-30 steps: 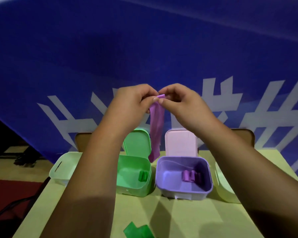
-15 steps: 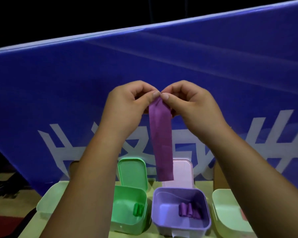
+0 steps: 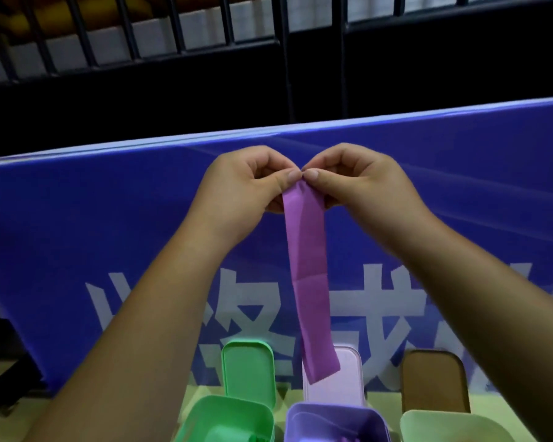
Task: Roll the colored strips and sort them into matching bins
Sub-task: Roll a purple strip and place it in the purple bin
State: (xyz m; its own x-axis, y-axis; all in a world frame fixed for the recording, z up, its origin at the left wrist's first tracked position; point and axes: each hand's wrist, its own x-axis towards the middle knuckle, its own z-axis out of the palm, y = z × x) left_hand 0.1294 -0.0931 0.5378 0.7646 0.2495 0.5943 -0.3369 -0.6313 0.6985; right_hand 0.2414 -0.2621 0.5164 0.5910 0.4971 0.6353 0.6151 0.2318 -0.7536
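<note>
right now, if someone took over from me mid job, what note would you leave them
Left hand and right hand: both pinch the top end of the purple strip, held up in the air.
Strip hangs straight, not yet rolled.
Purple bin, lid open, below it; green bin, lid open, to its left.
Left: roll the strip, drop it in the purple bin.

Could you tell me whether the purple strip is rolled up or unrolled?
Unrolled: the purple strip hangs full length, its top end pinched between left hand and right hand.
</note>
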